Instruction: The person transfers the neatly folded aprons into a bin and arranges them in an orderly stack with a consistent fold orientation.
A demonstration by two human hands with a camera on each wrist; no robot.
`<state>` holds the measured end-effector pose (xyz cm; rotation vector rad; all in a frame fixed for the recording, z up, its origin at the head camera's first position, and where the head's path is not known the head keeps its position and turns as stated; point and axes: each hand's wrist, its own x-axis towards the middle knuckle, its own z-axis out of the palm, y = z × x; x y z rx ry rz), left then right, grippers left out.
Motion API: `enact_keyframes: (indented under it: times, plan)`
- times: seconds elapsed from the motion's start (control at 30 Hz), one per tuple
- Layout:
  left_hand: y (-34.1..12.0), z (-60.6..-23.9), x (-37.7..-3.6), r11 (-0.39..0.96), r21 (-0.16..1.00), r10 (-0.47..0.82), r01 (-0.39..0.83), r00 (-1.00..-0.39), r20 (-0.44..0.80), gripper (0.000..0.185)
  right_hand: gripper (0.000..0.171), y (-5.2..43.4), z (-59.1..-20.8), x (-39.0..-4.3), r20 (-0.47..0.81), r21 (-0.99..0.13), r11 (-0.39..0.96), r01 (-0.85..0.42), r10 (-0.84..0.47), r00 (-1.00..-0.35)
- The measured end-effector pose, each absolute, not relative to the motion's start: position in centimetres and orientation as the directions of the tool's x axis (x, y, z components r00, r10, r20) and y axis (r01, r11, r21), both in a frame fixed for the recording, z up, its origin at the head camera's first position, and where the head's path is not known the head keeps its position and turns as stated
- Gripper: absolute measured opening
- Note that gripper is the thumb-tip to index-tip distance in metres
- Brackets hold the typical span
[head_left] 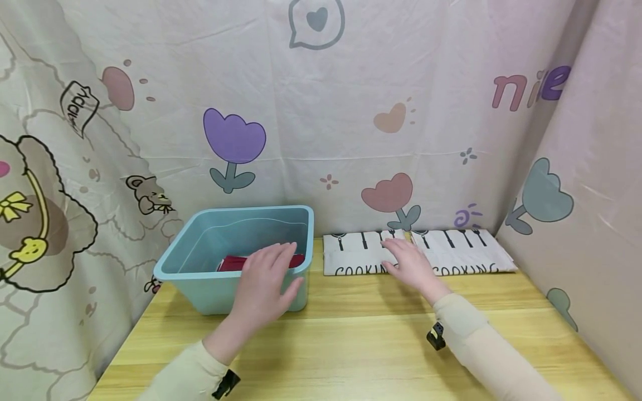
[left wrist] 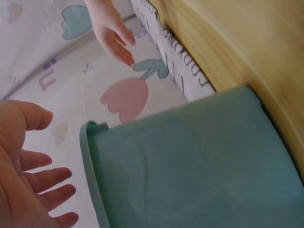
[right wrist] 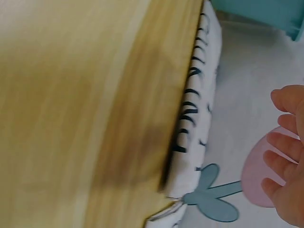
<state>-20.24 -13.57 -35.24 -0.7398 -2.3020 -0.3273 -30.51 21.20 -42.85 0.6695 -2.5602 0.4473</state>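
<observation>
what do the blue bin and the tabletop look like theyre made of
Blue bin: likely moulded plastic, smooth and faintly glossy, with a thin rolled rim and rounded corners. Tabletop: wood or wood-look laminate, pale yellow with long grain streaks and a matte sheen; which of the two cannot be told.

Light blue bin, red cloth inside, white black-lettered folded cloth, yellow wooden table

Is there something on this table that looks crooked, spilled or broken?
Nothing stands out. The blue bin stands upright on the wooden table with a red item inside. The folded white cloths lie flat and tidy along the back edge. The left hand and right hand hold nothing.
</observation>
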Motion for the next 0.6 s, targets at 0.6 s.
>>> enact_keyframes:
  times: [0.6]
  plan:
    - [-8.8,-37.3,-19.3,0.732,0.024,0.495,0.681,-0.555,0.668,0.063,0.05,20.8,-46.2,-32.4,0.281,-0.238,0.91,-0.339,-0.269,-0.921]
